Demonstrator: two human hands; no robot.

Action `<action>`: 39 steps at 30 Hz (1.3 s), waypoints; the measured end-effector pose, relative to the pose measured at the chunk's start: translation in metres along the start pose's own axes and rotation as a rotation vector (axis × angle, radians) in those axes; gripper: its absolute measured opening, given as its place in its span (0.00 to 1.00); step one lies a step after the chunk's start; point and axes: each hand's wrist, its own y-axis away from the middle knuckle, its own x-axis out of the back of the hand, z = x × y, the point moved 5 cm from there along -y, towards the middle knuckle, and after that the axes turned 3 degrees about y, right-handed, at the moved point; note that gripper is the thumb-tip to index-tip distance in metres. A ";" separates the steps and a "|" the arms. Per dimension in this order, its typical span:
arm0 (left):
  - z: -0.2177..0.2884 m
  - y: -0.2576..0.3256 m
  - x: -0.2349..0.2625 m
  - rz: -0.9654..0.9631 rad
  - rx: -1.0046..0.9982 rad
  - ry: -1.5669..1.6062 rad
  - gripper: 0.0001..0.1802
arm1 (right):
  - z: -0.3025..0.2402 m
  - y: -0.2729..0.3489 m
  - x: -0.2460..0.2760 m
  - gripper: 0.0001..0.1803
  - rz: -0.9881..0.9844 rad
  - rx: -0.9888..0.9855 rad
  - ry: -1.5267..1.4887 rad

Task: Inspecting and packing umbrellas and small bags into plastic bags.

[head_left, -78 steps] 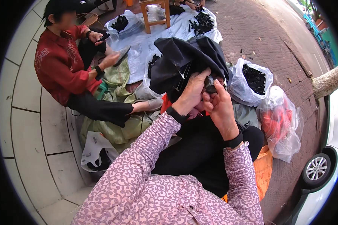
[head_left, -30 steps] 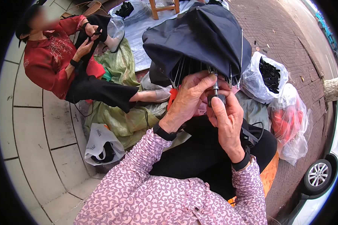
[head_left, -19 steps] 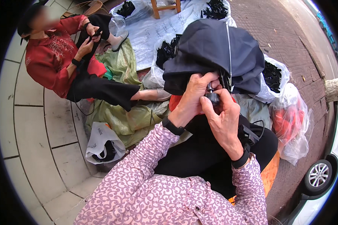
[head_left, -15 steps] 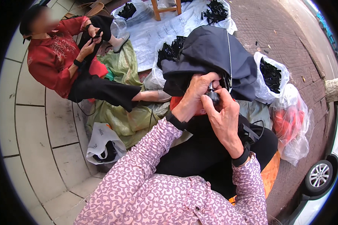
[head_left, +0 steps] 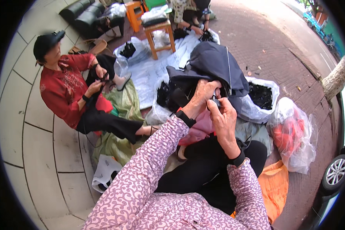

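In front of my lap, both hands meet at a small dark rounded piece (head_left: 215, 102) with a shiny metal part. My left hand (head_left: 204, 94) is closed around its upper end, fingers curled and partly hidden. From the right, my right hand (head_left: 224, 117) pinches the piece between thumb and fingers. Just beyond my hands, a large dark navy cloth (head_left: 212, 63) is bunched up, with a thin pale line running down its right side. Its lower edge reaches my left fingers. Pink cloth (head_left: 199, 128) shows beneath my left wrist.
White bags of black strips (head_left: 261, 96) stand around the cloth. Right of me sits a clear bag with red contents (head_left: 291, 128). A seated person in red (head_left: 67, 84) handles something dark at the left. Beyond are a wooden stool (head_left: 157, 36) and another person's hands (head_left: 199, 30).
My view has tilted up, bringing the whole stool and another person into sight. Both my hands stay together on the small piece, which shows less than before.
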 end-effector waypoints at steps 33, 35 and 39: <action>0.011 -0.017 -0.069 -0.254 0.006 0.209 0.21 | -0.023 0.023 0.032 0.09 -0.381 -0.321 -1.013; 0.017 -0.015 -0.078 -0.276 0.084 0.185 0.18 | -0.027 0.024 0.031 0.09 -0.396 -0.306 -1.062; 0.025 -0.029 -0.083 -0.441 0.167 0.234 0.16 | -0.039 0.034 0.020 0.10 -0.621 -0.288 -1.198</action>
